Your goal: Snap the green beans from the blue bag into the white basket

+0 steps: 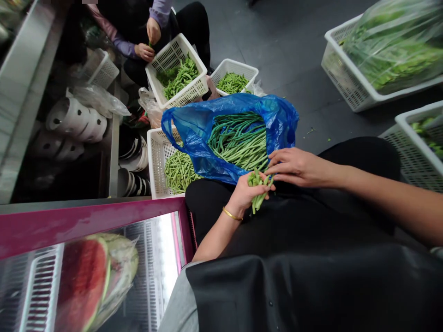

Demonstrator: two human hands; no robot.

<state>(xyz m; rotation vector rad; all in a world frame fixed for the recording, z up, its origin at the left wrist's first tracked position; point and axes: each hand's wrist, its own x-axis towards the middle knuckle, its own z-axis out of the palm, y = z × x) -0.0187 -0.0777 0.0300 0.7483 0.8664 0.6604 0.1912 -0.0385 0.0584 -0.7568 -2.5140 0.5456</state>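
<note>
My left hand (242,192), with a gold bracelet at the wrist, is closed around a bunch of short green bean pieces (256,200). My right hand (298,167) meets it from the right, thumb and fingertips pinched on a green bean at the bunch's edge. The fingertips are partly hidden, so the bean's full length does not show. Just beyond both hands, a blue plastic bag (221,105) lies open over my lap. Whole long beans (242,143) fill it, dark green at the back and paler in front.
Bean pieces lie in white baskets (152,161) left of and behind the bag. Another person's hands (148,44) work over a tilted basket (197,90). Greens fill a basket (349,94) at right. A pink-framed glass cooler (86,219) with cut watermelon (85,276) borders my left side.
</note>
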